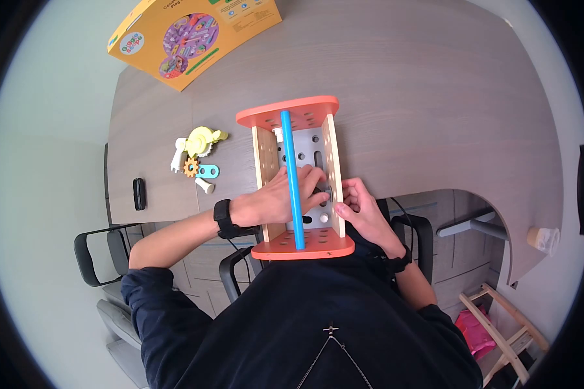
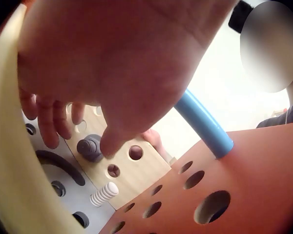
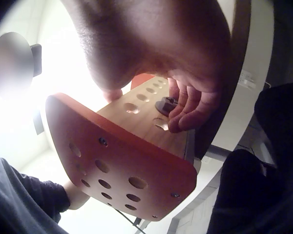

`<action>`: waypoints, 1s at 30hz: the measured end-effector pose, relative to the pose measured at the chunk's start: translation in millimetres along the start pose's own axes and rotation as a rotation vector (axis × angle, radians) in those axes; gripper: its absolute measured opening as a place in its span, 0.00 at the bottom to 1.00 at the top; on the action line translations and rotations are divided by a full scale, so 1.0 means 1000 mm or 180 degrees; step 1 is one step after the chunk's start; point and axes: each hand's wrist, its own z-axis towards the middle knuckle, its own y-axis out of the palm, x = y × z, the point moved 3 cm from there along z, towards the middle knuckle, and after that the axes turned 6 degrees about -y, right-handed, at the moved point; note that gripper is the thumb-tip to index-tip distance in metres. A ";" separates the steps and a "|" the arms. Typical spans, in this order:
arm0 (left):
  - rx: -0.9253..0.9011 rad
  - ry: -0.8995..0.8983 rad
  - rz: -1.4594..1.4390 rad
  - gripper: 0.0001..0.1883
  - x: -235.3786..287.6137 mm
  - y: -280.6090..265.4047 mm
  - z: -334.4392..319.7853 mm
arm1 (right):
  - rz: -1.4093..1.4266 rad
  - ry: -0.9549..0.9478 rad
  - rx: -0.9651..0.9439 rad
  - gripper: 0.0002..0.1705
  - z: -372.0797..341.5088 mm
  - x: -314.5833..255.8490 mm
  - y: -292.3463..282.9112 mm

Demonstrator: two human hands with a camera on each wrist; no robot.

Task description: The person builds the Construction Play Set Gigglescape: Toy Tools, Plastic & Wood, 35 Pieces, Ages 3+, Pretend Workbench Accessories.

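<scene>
A toy toolbox (image 1: pixel 329 162) with orange ends, pale wooden sides and a blue rod handle stands at the table's front edge. Reaching in under the rod, my left hand (image 1: pixel 284 194) has thumb and fingers around a grey nut (image 2: pixel 96 154) on a threaded bolt end at the inner side panel. Outside that panel, the bolt's grey head (image 3: pixel 165 104) lies against the fingertips of my right hand (image 1: pixel 368 214), whose thumb hooks over the panel's top edge. A white screw (image 2: pixel 105 194) sticks up from the grey perforated base.
Left of the toolbox lie yellow toy pieces (image 1: pixel 201 141), an orange gear (image 1: pixel 191 167), a blue strip (image 1: pixel 208 171) and a white screw (image 1: pixel 205 186). A yellow box (image 1: pixel 194 39) stands behind them. A black case (image 1: pixel 139 194) is near the left edge.
</scene>
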 end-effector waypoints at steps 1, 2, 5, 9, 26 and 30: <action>-0.0137 0.0018 0.0060 0.20 -0.006 0.005 0.003 | -0.0002 -0.0003 -0.0003 0.33 0.000 0.001 0.000; -0.0274 0.0038 0.0120 0.21 -0.008 0.008 0.007 | -0.0006 -0.0006 -0.0006 0.33 0.000 0.001 0.000; -0.0591 -0.0136 -0.0125 0.20 -0.008 0.012 0.015 | 0.0022 0.0014 -0.0036 0.34 0.000 0.000 0.000; -0.0377 -0.0348 -0.0686 0.15 0.009 -0.004 0.009 | -0.0002 0.0002 -0.0047 0.34 0.000 -0.002 0.000; -0.0955 -0.0352 -0.0533 0.19 -0.018 0.015 0.027 | -0.0091 0.0000 -0.0110 0.33 0.000 0.002 0.000; -0.1078 -0.0453 -0.0789 0.20 -0.018 0.015 0.032 | -0.0210 -0.0034 -0.0127 0.33 0.000 0.001 -0.001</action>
